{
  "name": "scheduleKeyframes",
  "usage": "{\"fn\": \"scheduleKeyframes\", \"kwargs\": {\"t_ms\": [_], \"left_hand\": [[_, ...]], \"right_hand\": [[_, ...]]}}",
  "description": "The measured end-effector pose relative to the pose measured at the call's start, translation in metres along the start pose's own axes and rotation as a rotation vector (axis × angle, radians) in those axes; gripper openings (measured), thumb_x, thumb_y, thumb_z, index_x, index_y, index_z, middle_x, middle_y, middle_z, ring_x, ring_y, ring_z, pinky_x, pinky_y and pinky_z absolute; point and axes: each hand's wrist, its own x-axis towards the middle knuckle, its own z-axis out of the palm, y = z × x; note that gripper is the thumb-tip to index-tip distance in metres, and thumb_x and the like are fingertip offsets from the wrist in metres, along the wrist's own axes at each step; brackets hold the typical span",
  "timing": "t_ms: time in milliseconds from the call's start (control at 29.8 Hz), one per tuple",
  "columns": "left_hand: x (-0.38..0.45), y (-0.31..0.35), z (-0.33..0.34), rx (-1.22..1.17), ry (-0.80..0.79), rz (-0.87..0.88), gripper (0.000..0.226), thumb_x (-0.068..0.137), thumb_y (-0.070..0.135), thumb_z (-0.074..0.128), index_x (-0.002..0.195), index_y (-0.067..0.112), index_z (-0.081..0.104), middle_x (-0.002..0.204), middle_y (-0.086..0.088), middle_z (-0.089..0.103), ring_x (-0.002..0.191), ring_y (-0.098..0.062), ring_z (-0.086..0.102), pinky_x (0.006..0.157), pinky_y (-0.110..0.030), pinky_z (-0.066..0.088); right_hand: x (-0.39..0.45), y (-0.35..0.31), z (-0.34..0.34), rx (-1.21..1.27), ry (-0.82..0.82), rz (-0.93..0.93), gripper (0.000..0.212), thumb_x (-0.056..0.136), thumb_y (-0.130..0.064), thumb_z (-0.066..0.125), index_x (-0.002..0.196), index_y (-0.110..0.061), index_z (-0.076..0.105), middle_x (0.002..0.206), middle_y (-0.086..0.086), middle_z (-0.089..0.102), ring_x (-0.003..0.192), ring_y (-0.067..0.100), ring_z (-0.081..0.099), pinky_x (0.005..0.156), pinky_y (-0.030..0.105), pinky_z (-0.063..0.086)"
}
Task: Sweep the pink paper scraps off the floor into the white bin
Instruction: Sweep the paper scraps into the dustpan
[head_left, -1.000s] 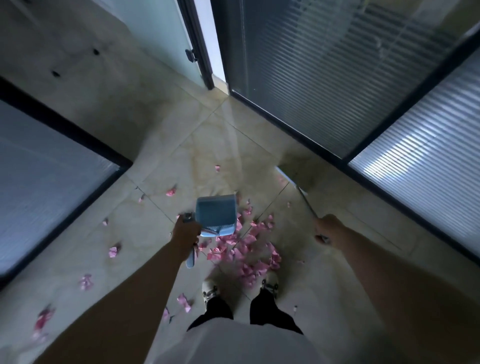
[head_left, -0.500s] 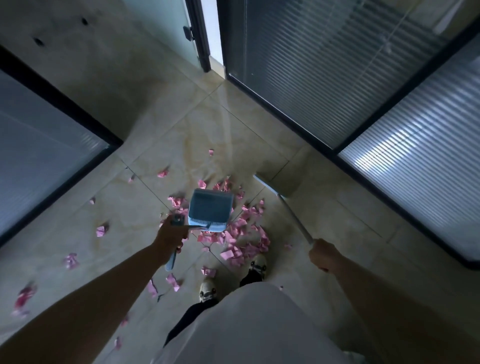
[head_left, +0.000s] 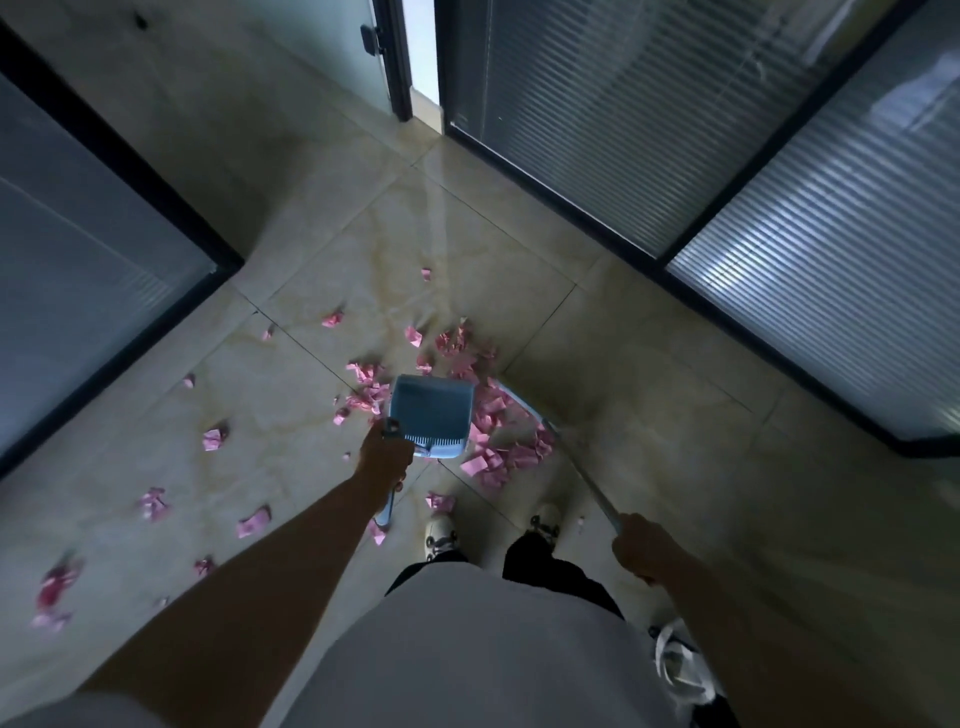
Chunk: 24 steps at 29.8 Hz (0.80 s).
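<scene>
Tiled floor (head_left: 322, 291): glass partitions (head_left: 597, 130) hem scattered pink scraps (head_left: 488, 410).

We hold a blue dustpan (head_left: 431, 415) in our left hand (head_left: 384, 457), a broom handle (head_left: 587, 475) in our right hand (head_left: 636, 545), above pink scraps (head_left: 491, 415) on the floor (head_left: 649, 415).

Beige tiled floor (head_left: 649, 374), scattered pink paper scraps (head_left: 488, 410)

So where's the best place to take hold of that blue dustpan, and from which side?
By its long handle, from the near side, behind the dustpan. The handle sticks back towards the person while the pan's open mouth faces the pink scraps further out. The left hand grips it there already; the right hand holds the broom.
</scene>
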Motion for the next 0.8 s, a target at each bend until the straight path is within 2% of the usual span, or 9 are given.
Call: {"fn": "scheduleKeyframes", "kwargs": {"t_ms": [101, 201, 268, 335, 369, 469, 603, 704, 805], "left_hand": [[-0.012, -0.02, -0.001, 0.01, 0.012, 0.006, 0.02, 0.089, 0.001, 0.045, 0.107, 0.01, 0.05, 0.069, -0.007, 0.047, 0.052, -0.013, 0.036, 0.046, -0.023, 0.034], [-0.025, -0.032, 0.0, 0.007, 0.038, 0.004, 0.017, 0.089, 0.001, 0.044, 0.101, 0.012, 0.05, 0.067, -0.007, 0.045, 0.052, -0.014, 0.036, 0.048, -0.023, 0.034], [-0.034, -0.043, 0.002, 0.008, 0.063, -0.003, 0.019, 0.086, -0.001, 0.043, 0.099, 0.011, 0.05, 0.065, -0.008, 0.043, 0.051, -0.016, 0.035, 0.048, -0.023, 0.033], [-0.046, -0.055, 0.005, 0.021, 0.088, -0.006, 0.023, 0.084, -0.002, 0.043, 0.101, 0.012, 0.05, 0.065, -0.008, 0.043, 0.05, -0.016, 0.035, 0.046, -0.022, 0.032], [-0.052, -0.063, 0.008, 0.025, 0.105, -0.012, 0.024, 0.084, -0.001, 0.043, 0.102, 0.013, 0.05, 0.066, -0.008, 0.044, 0.05, -0.016, 0.035, 0.046, -0.022, 0.031], [-0.073, -0.084, 0.021, 0.019, 0.151, -0.006, 0.025, 0.087, 0.002, 0.046, 0.107, 0.016, 0.05, 0.066, -0.007, 0.047, 0.051, -0.016, 0.036, 0.046, -0.023, 0.032], [-0.092, -0.11, 0.031, -0.023, 0.223, -0.005, 0.021, 0.089, 0.005, 0.049, 0.108, 0.017, 0.05, 0.064, -0.009, 0.047, 0.048, -0.018, 0.035, 0.046, -0.024, 0.03], [-0.109, -0.13, 0.039, -0.05, 0.239, -0.031, 0.022, 0.089, 0.002, 0.049, 0.105, 0.015, 0.048, 0.062, -0.011, 0.045, 0.046, -0.02, 0.033, 0.046, -0.025, 0.029], [-0.12, -0.147, 0.04, -0.062, 0.248, -0.053, 0.025, 0.087, -0.001, 0.046, 0.107, 0.013, 0.049, 0.063, -0.011, 0.045, 0.048, -0.02, 0.035, 0.046, -0.025, 0.031]], "right_hand": [[-0.011, 0.013, 0.028, -0.025, -0.012, -0.002, 0.036, 0.097, -0.019, 0.039, 0.128, -0.002, 0.044, 0.11, 0.017, 0.059, 0.059, 0.018, 0.053, 0.04, 0.022, 0.037], [-0.016, 0.026, 0.041, -0.101, 0.005, -0.06, 0.033, 0.095, -0.017, 0.042, 0.124, -0.001, 0.047, 0.122, 0.018, 0.057, 0.091, 0.029, 0.063, 0.048, 0.018, 0.037], [-0.02, 0.036, 0.045, -0.169, 0.026, -0.089, 0.034, 0.095, -0.018, 0.043, 0.124, -0.002, 0.049, 0.126, 0.016, 0.056, 0.11, 0.03, 0.06, 0.07, 0.024, 0.048], [-0.022, 0.047, 0.047, -0.223, 0.052, -0.12, 0.037, 0.094, -0.021, 0.044, 0.126, -0.005, 0.05, 0.13, 0.014, 0.056, 0.119, 0.029, 0.056, 0.092, 0.03, 0.047], [-0.024, 0.053, 0.046, -0.229, 0.061, -0.12, 0.038, 0.093, -0.022, 0.045, 0.127, -0.006, 0.051, 0.131, 0.013, 0.056, 0.12, 0.029, 0.056, 0.096, 0.032, 0.046], [-0.03, 0.077, 0.042, -0.241, 0.099, -0.135, 0.042, 0.091, -0.021, 0.044, 0.131, -0.011, 0.052, 0.13, 0.009, 0.059, 0.12, 0.026, 0.057, 0.099, 0.034, 0.047], [-0.036, 0.112, 0.039, -0.241, 0.226, -0.151, 0.047, 0.09, -0.021, 0.039, 0.137, -0.022, 0.046, 0.127, 0.009, 0.061, 0.117, 0.029, 0.059, 0.096, 0.037, 0.049], [-0.036, 0.144, 0.044, -0.187, 0.185, -0.107, 0.051, 0.088, -0.02, 0.038, 0.139, -0.024, 0.039, 0.123, 0.013, 0.061, 0.112, 0.033, 0.06, 0.092, 0.039, 0.049], [-0.035, 0.161, 0.048, -0.13, 0.177, -0.065, 0.049, 0.089, -0.018, 0.039, 0.137, -0.02, 0.037, 0.121, 0.017, 0.061, 0.111, 0.036, 0.059, 0.091, 0.039, 0.048]]}}
